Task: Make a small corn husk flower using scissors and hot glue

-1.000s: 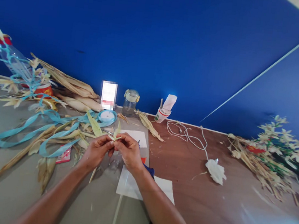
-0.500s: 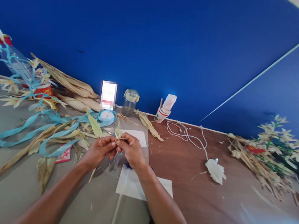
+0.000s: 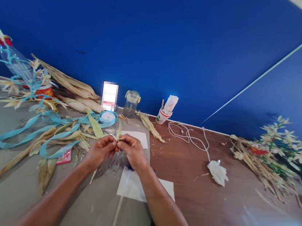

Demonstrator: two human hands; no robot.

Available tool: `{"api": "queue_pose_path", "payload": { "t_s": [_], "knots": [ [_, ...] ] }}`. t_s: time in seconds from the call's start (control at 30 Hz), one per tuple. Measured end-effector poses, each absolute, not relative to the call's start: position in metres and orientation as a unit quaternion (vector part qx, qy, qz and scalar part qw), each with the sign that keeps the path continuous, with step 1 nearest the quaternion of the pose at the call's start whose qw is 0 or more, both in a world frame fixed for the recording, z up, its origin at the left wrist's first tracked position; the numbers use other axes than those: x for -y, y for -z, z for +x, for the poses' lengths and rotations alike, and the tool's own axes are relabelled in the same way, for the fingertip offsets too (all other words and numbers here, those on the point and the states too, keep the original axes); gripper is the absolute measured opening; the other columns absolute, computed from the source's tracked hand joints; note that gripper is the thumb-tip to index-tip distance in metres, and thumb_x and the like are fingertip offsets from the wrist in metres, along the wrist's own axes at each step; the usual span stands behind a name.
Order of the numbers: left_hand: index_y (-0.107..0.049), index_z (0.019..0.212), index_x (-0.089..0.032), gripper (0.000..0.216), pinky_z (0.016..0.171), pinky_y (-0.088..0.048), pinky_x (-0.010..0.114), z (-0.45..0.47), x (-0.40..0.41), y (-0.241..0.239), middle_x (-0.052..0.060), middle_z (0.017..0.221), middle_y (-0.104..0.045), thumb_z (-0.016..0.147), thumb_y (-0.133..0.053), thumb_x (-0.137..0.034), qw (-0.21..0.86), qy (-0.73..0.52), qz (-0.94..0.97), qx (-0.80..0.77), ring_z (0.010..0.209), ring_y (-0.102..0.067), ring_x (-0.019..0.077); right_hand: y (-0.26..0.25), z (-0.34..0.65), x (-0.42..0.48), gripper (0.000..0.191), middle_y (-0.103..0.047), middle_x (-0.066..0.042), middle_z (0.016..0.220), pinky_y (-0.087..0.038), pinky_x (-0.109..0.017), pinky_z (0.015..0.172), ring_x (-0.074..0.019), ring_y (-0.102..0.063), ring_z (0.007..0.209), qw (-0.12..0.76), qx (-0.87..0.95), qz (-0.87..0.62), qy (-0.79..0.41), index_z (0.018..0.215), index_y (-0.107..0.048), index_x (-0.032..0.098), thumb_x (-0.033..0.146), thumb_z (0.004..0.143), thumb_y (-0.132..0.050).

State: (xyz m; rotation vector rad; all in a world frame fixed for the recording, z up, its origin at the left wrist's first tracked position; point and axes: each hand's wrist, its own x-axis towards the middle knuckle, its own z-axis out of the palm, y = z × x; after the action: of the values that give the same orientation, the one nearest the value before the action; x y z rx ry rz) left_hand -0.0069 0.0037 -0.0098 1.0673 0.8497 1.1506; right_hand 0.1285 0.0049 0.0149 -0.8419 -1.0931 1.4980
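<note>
My left hand [image 3: 101,150] and my right hand [image 3: 132,149] meet at the middle of the table, fingertips pinched close together. Between them is a small pale-green corn husk flower [image 3: 119,130], its pointed petals sticking up above the fingers. Both hands are closed on its base, which the fingers mostly hide. Just left of my left hand lies a loose green husk strip [image 3: 95,125]. A roll of light-blue ribbon [image 3: 108,117] sits behind the hands, its loose end [image 3: 28,127] looping leftward over dried husks [image 3: 33,144].
White paper [image 3: 127,189] and a thin pale stick [image 3: 116,215] lie under my right forearm. A lidded glass jar [image 3: 130,105], a paper cup [image 3: 164,115] and a white cable [image 3: 199,142] stand along the blue wall. Husk flowers [image 3: 290,141] lie far right.
The hands stay together in nearly the same place. Fingers have shifted slightly, and the husk petals now stand a little more upright and farther left.
</note>
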Motion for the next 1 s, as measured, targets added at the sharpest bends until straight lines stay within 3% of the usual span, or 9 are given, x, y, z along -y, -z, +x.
{"api": "queue_pose_path", "payload": {
  "t_s": [0.1,0.33,0.73,1.0],
  "knots": [
    [-0.057,0.071,-0.015,0.019,0.043,-0.029,0.018,-0.008,-0.004,0.01,-0.001,0.059,-0.06,0.075,-0.065,-0.031,0.641,-0.501,0.457,-0.359,0.044,-0.043,0.0049,-0.014,0.131,-0.006,0.02,-0.062,0.002,0.061,-0.035,-0.022,0.054,-0.0081,-0.047,0.052,0.524,0.42,-0.336,-0.661,0.079,-0.068,0.016,0.023,0.06,-0.07],
    [-0.055,0.067,-0.014,0.022,0.038,-0.022,0.017,-0.007,-0.002,0.006,-0.001,0.057,-0.059,0.074,-0.065,-0.032,0.659,-0.478,0.458,-0.359,0.039,-0.037,0.0028,-0.009,0.133,-0.011,0.014,-0.057,0.004,0.049,-0.032,-0.021,0.05,-0.0074,-0.044,0.047,0.49,0.428,-0.347,-0.675,0.066,-0.065,0.015,0.024,0.059,-0.073],
    [-0.056,0.069,-0.014,0.026,0.036,-0.023,0.017,-0.007,-0.001,0.007,-0.001,0.055,-0.058,0.073,-0.065,-0.038,0.655,-0.435,0.495,-0.37,0.037,-0.036,0.003,-0.018,0.141,-0.011,0.029,-0.058,0.005,0.052,-0.033,-0.021,0.051,-0.0095,-0.053,0.049,0.442,0.46,-0.317,-0.702,0.065,-0.06,0.016,0.035,0.054,-0.079],
    [-0.055,0.068,-0.014,0.027,0.036,-0.022,0.016,-0.005,-0.001,0.005,-0.002,0.053,-0.056,0.071,-0.067,-0.039,0.644,-0.439,0.496,-0.384,0.036,-0.035,0.0024,-0.02,0.139,-0.008,0.03,-0.057,0.005,0.05,-0.033,-0.022,0.054,-0.0086,-0.048,0.048,0.453,0.495,-0.323,-0.667,0.064,-0.059,0.017,0.041,0.059,-0.075]
  ]
}}
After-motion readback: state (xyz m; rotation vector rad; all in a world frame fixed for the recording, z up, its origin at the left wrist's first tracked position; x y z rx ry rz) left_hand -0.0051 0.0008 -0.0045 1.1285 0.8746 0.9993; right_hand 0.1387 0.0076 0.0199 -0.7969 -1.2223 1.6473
